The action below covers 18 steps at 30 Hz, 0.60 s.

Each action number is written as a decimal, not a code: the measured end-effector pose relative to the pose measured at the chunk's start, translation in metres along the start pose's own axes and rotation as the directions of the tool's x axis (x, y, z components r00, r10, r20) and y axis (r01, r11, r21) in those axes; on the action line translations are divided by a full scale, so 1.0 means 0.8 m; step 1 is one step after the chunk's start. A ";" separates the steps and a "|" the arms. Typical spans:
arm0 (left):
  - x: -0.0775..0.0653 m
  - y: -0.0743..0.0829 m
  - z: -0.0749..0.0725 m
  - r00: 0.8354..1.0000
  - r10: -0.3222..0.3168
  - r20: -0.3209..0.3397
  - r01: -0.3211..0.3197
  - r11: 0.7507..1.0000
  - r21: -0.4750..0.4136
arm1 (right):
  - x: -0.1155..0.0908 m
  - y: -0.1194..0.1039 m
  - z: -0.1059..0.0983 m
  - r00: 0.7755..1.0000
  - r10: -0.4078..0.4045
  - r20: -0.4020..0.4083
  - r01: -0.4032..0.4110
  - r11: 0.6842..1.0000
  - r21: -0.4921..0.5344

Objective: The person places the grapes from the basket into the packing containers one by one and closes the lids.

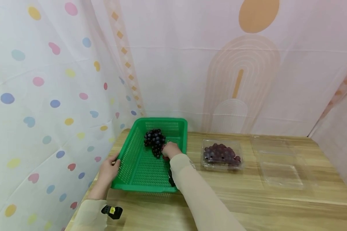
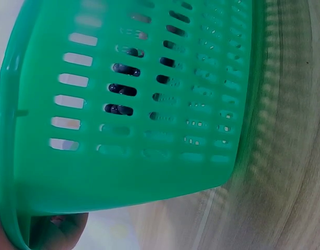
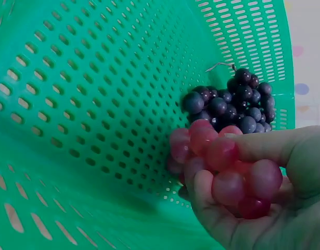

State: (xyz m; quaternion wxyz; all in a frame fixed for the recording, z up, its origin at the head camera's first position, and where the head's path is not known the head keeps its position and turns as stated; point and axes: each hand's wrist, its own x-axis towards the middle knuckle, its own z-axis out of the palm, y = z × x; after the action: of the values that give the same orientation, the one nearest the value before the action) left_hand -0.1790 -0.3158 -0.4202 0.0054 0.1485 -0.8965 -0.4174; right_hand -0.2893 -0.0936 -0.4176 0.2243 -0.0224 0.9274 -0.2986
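A green plastic basket (image 1: pixel 146 187) with slotted sides stands on the table. My left hand (image 1: pixel 108 171) grips its left rim, and in the left wrist view fingertips (image 2: pixel 71 229) show beneath the rim. Inside the basket, my right hand (image 1: pixel 171 150) holds a bunch of red grapes (image 3: pixel 230 161), with thumb and fingers curled round it. Just beyond those lies a bunch of dark purple grapes (image 3: pixel 248 104) on the basket floor, a thin stem sticking out. In the head view, the right hand and sleeve largely hide the red grapes.
Right of the basket, a clear plastic box (image 1: pixel 206 165) contains more reddish-purple grapes. Farther right lies a clear plastic container (image 1: pixel 281 173), opened out flat on the wooden table (image 1: pixel 248 199). A patterned curtain (image 1: pixel 173 80) hangs behind the table, and a dotted one (image 1: pixel 55 134) on the left.
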 end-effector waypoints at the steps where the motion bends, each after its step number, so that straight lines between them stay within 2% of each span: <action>1: 0.000 0.000 0.000 1.000 0.000 -0.003 0.000 1.000 -0.001 | -0.002 0.000 0.000 1.000 -0.006 -0.001 0.006 1.000 -0.001; 6: 0.000 0.000 0.000 1.000 -0.018 0.009 0.018 1.000 0.001 | -0.014 0.000 -0.005 0.996 -0.043 -0.073 0.044 0.999 0.009; 10: 0.003 0.000 -0.001 1.000 -0.005 0.015 0.005 1.000 0.007 | -0.019 -0.004 -0.014 0.992 -0.067 -0.103 0.068 0.998 0.008; 15: 0.003 0.001 -0.001 0.999 -0.005 0.033 0.005 1.000 -0.014 | -0.016 -0.007 -0.023 0.992 -0.098 -0.075 0.098 0.995 -0.005; 18: 0.001 0.000 0.000 0.999 -0.017 0.035 0.017 1.000 -0.018 | -0.015 -0.006 -0.028 0.991 -0.124 -0.057 0.125 0.992 0.028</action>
State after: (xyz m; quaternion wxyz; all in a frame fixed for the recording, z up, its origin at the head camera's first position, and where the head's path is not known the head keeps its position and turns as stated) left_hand -0.1796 -0.3159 -0.4205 -0.0125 0.1487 -0.8914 -0.4280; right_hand -0.2883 -0.0836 -0.3936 0.1799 -0.0685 0.9252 -0.3270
